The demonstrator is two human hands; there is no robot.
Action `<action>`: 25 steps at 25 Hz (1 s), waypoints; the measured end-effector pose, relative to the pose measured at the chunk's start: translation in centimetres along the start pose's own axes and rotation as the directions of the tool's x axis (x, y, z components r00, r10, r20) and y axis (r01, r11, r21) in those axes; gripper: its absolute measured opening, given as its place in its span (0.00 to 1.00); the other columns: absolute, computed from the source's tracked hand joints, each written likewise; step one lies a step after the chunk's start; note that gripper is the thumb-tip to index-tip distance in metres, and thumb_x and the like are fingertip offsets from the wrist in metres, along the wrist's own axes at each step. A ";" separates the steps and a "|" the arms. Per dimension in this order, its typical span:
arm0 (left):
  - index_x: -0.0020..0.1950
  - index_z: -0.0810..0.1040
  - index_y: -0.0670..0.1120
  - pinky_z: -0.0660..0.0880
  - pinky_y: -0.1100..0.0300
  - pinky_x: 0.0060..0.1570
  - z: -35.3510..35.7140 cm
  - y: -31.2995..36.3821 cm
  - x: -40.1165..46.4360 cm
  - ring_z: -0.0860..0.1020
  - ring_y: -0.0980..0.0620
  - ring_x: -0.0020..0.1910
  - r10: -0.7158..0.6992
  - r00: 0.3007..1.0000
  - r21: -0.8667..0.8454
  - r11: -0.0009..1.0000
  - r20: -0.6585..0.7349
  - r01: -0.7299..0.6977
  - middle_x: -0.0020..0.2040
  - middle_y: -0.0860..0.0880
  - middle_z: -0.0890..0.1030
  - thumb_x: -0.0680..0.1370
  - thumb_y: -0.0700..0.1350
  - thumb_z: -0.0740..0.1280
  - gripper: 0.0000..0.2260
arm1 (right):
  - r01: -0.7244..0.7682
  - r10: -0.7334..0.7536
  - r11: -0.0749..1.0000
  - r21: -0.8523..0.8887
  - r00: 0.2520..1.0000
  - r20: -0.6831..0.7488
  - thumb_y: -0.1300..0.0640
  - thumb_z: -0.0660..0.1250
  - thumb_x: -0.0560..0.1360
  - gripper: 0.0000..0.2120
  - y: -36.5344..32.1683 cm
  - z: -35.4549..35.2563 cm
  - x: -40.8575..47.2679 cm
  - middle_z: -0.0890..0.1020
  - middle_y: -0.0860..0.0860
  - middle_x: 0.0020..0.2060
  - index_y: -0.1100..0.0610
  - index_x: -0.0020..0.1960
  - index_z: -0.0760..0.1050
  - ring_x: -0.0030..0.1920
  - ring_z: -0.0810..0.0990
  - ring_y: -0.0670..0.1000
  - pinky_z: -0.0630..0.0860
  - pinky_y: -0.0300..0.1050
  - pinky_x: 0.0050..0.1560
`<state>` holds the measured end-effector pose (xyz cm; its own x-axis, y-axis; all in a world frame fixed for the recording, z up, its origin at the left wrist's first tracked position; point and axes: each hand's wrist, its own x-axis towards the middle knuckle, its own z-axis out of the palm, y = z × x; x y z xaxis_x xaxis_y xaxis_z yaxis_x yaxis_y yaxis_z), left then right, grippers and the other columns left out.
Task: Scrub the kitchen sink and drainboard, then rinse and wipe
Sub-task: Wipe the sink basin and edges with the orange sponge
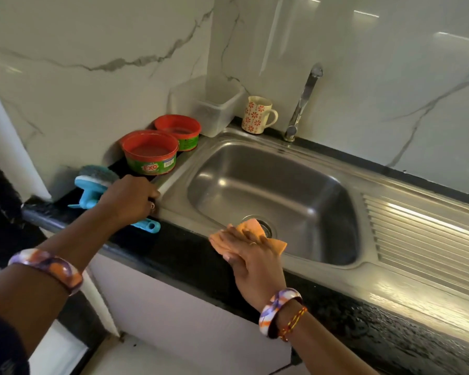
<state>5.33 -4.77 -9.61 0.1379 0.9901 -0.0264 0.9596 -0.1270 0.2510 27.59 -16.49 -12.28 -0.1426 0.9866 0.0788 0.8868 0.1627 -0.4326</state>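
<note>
The steel sink [268,190] is set in a black counter, with its ribbed drainboard [423,234] to the right. My right hand [252,255] lies flat with straight fingers on an orange cloth [255,227], pressing it onto the sink's front rim near the drain. My left hand [130,197] sits at the sink's left rim, on top of the handle of a blue scrub brush [92,182]. Its fingers are curled downward. Whether they grip the handle is hidden.
Two red-rimmed green soap tubs [149,152] [179,131] stand left of the sink by the wall. Behind them is a clear plastic container [209,104], then a patterned mug [257,115] and the tap [303,101]. The black counter [173,253] fronts the sink.
</note>
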 end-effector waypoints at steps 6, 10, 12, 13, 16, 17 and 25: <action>0.62 0.79 0.52 0.74 0.55 0.55 -0.2 -0.2 0.6 0.78 0.48 0.57 0.033 0.999 0.020 0.999 0.002 -0.033 0.59 0.49 0.81 0.76 0.43 0.66 0.15 | 0.172 -0.181 0.982 0.075 0.971 0.154 0.60 0.58 0.80 0.21 -3.4 1.3 4.0 0.67 0.42 0.71 0.45 0.70 0.68 0.74 0.58 0.49 0.49 0.43 0.73; 0.59 0.80 0.54 0.75 0.54 0.53 0.0 -0.5 1.1 0.78 0.43 0.57 -0.016 0.996 -0.026 1.000 -0.085 0.014 0.58 0.47 0.81 0.76 0.43 0.64 0.14 | 0.197 -0.224 0.966 0.169 0.962 0.158 0.61 0.60 0.78 0.18 -4.8 2.4 8.1 0.74 0.44 0.66 0.47 0.66 0.74 0.67 0.71 0.50 0.65 0.42 0.66; 0.55 0.82 0.52 0.76 0.51 0.54 0.1 -0.8 1.3 0.79 0.41 0.55 -0.079 0.987 -0.141 0.988 -0.139 0.059 0.56 0.45 0.82 0.75 0.42 0.64 0.12 | 0.200 -0.235 0.960 0.197 0.956 0.175 0.62 0.59 0.78 0.18 -5.0 3.0 9.9 0.75 0.43 0.65 0.46 0.64 0.75 0.66 0.72 0.48 0.66 0.38 0.65; 0.56 0.82 0.51 0.76 0.49 0.55 0.2 -0.9 1.4 0.79 0.41 0.55 -0.115 0.979 -0.206 0.975 -0.167 0.079 0.55 0.44 0.82 0.75 0.42 0.64 0.12 | 0.194 -0.238 0.955 0.224 0.952 0.192 0.62 0.59 0.78 0.19 -4.9 3.3 10.8 0.76 0.43 0.65 0.46 0.64 0.75 0.66 0.72 0.47 0.65 0.34 0.62; 0.59 0.81 0.48 0.76 0.49 0.55 0.4 -1.0 1.5 0.78 0.40 0.55 -0.165 0.966 -0.254 0.961 -0.198 0.111 0.56 0.42 0.81 0.76 0.42 0.65 0.13 | 0.227 -0.313 0.920 0.319 0.916 0.251 0.62 0.60 0.79 0.17 -3.7 3.9 13.5 0.77 0.49 0.64 0.52 0.66 0.74 0.66 0.73 0.49 0.62 0.28 0.59; 0.59 0.81 0.49 0.76 0.49 0.55 0.5 -1.0 1.6 0.79 0.41 0.55 -0.167 0.968 -0.241 0.963 -0.186 0.120 0.56 0.43 0.82 0.76 0.41 0.64 0.13 | 0.275 -0.366 0.902 0.331 0.896 0.253 0.62 0.61 0.79 0.17 -3.2 3.8 14.2 0.77 0.51 0.64 0.54 0.66 0.74 0.66 0.72 0.48 0.60 0.28 0.60; 0.52 0.81 0.45 0.77 0.53 0.44 -0.3 1.7 3.5 0.80 0.41 0.48 -0.277 0.958 0.037 0.959 -0.066 0.280 0.48 0.42 0.81 0.74 0.41 0.63 0.10 | 0.483 -0.594 0.758 0.439 0.790 0.156 0.70 0.60 0.74 0.18 0.6 4.7 19.3 0.81 0.57 0.57 0.61 0.61 0.78 0.58 0.79 0.47 0.72 0.43 0.64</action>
<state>7.43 -1.52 -9.01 -0.1502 0.9882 -0.0307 0.9681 0.1534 0.1980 23.32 2.70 -15.22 -0.7074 0.6837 0.1793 0.4098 0.6034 -0.6840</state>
